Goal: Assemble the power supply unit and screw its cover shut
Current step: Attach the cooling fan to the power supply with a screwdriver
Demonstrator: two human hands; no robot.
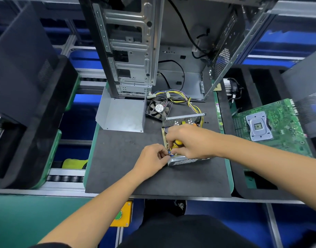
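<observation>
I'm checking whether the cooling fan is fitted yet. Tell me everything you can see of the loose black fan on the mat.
The fan is a square black plastic frame with dusty blades around a round labelled hub. It lies loose and slightly tilted on the dark mat, not fitted, between the bent grey metal cover and the open power supply unit. Neither hand touches it.

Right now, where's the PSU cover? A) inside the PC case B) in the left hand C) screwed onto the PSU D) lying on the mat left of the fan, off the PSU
D: the bent grey cover lies on the dark mat left of the loose fan, apart from the open power supply unit, where the right hand holds a yellow-handled screwdriver.
</observation>
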